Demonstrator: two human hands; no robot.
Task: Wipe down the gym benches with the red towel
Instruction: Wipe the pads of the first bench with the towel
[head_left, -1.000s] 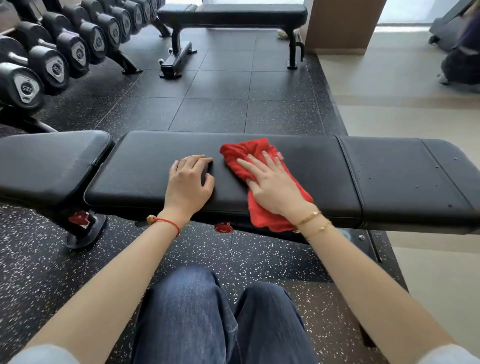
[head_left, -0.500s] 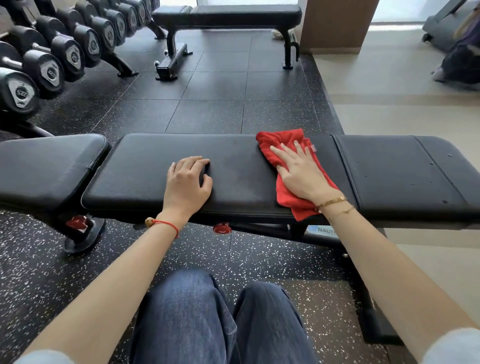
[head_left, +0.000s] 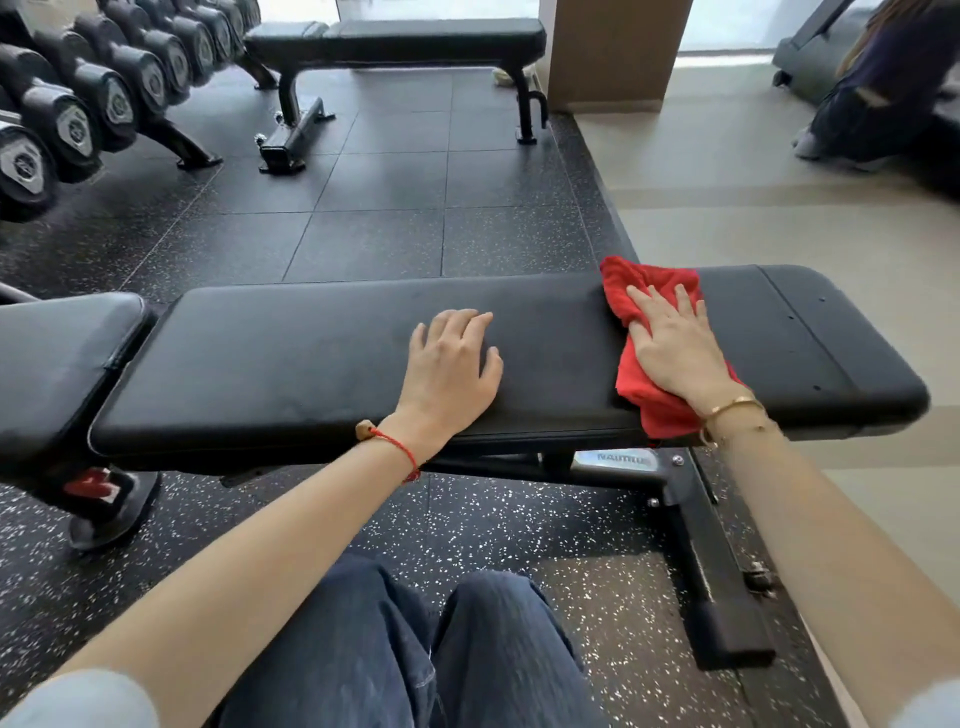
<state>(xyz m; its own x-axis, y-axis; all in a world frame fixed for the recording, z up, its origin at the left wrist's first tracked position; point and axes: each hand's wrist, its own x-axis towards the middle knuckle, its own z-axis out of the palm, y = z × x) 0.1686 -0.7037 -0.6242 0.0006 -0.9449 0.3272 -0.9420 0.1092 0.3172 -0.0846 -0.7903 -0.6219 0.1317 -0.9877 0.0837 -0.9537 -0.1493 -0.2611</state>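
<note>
Person's denim-clad knees are sitting nearest. Left hand is resting palm-down mid-pad on the near bench, fingers lightly bent and close together. Right hand is pressing the red towel flat toward the pad's right end, fingers straight and slightly spread; towel is draping over the near edge. Beyond: second bench, dumbbell rack.

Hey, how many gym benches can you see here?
2. The near bench lies across the front, the left hand resting on it, the right hand pressing the red towel down. The far bench stands at the back. Others may be out of view.
</note>
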